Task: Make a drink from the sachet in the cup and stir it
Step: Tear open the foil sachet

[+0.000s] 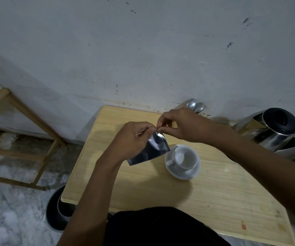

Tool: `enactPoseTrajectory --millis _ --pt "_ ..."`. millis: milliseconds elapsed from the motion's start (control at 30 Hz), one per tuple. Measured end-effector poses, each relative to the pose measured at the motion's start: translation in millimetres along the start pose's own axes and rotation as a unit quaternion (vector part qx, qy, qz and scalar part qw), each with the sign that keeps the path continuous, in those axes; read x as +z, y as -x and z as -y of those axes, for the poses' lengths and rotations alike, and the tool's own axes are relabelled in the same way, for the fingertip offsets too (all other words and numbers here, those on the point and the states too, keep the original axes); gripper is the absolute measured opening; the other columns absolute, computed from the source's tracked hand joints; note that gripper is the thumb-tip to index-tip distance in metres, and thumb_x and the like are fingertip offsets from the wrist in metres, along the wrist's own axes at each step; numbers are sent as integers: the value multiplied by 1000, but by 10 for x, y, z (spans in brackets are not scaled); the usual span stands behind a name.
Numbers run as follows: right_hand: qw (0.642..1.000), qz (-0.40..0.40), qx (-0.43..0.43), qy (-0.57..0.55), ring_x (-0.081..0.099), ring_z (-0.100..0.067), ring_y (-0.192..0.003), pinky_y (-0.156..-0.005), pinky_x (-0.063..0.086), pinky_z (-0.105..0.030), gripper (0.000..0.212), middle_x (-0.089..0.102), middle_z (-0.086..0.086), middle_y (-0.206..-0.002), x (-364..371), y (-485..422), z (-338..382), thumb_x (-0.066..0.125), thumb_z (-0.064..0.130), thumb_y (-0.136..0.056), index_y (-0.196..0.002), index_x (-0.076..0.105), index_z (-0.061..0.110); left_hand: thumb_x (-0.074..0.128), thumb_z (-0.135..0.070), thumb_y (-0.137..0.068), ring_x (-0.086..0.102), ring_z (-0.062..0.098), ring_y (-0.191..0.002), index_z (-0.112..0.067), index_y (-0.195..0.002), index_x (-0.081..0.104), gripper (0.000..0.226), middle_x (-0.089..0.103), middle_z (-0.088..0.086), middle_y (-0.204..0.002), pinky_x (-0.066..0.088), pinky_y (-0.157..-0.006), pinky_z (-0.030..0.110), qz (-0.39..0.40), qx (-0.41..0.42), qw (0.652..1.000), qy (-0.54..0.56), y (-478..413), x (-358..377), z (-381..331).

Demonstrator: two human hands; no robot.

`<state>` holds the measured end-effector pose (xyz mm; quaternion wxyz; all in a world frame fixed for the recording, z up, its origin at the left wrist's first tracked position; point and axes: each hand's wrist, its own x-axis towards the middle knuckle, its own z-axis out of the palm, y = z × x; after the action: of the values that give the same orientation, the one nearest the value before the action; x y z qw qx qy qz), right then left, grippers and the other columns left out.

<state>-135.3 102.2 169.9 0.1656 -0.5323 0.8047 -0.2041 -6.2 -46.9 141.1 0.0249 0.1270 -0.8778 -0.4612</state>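
A silvery foil sachet [152, 150] hangs above the wooden table, just left of the cup. My left hand [132, 139] grips its upper left edge. My right hand [184, 124] pinches the top corner of the same sachet between thumb and fingertips. Both hands meet at the sachet's top edge. A white cup [185, 158] stands upright on a white saucer [187, 173] below and right of the sachet; the cup looks empty. Spoons and a fork [196, 105] show behind my right hand, by the wall.
A steel electric kettle [274, 128] with a black lid stands at the table's right back. The light wooden table [196, 196] abuts a white wall. A metal bin [58, 208] sits on the floor at the left front corner. A wooden frame [19, 121] stands further left.
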Motion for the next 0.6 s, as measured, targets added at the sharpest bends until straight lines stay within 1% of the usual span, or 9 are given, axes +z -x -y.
enactPoseTrajectory --millis 33,100,167,233,333,400,467,533,600 --pt "1000 18 2 -1 55 4 -72 -71 47 -23 12 59 23 -74 -36 -14 -13 68 34 -89 -96 70 25 50 -27 -95 66 15 -86 -28 -96 72 22 74 -5 -88 55 -83 43 1 7 1000 -23 -7 0 -5" --pt "998 57 -1 14 55 2 -73 -72 50 -29 12 62 19 -78 -93 -39 -30 66 37 -89 -97 70 27 50 -30 -94 66 14 -82 -30 -96 71 21 74 -6 -84 55 -80 44 -4 23 998 -62 -10 9 -28" --pt "994 91 -14 65 54 -1 -72 -73 50 -35 14 57 21 -75 -134 -47 -22 61 38 -93 -98 68 28 51 -31 -94 65 15 -76 -30 -94 71 20 73 -5 -80 54 -76 41 -16 43 995 -88 -10 23 -49" --pt "989 95 -35 106 52 -7 -68 -71 48 -37 13 50 20 -69 -142 -44 11 56 36 -96 -92 62 25 51 -29 -93 65 15 -73 -29 -90 71 20 73 -5 -77 54 -73 39 -28 54 994 -95 -9 38 -66" --pt "987 31 -97 125 46 -16 -63 -64 42 -36 19 43 13 -65 -103 -2 66 53 27 -97 -79 48 22 51 -25 -91 66 15 -74 -25 -84 70 21 71 -6 -74 55 -72 39 -42 37 998 -34 -19 52 -51" --pt "982 -8 -131 137 45 -19 -61 -62 41 -36 19 46 7 -64 -66 21 75 52 21 -95 -78 50 16 52 -19 -92 68 15 -75 -18 -84 72 21 73 -3 -77 54 -72 35 -38 23 999 28 -22 53 -53" --pt "973 -37 -157 163 49 -23 -59 -60 41 -35 14 54 -2 -64 -30 29 76 56 11 -90 -77 55 10 52 -12 -93 62 8 -64 -11 -82 72 23 72 -4 -71 47 -62 23 -37 13 995 90 -9 52 -78" --pt "963 -70 -183 187 51 -23 -56 -58 38 -32 13 56 -5 -63 -7 37 67 53 8 -87 -75 57 9 52 -11 -94 55 -1 -55 -10 -79 72 26 68 -11 -62 40 -54 11 -44 -4 990 133 12 45 -121" --pt "947 -99 -210 223 48 -22 -56 -59 31 -29 16 55 -4 -63 2 45 63 47 11 -85 -73 58 10 51 -14 -95 58 0 -60 -13 -85 74 24 71 -9 -70 43 -55 10 -47 -30 984 169 9 41 -146"
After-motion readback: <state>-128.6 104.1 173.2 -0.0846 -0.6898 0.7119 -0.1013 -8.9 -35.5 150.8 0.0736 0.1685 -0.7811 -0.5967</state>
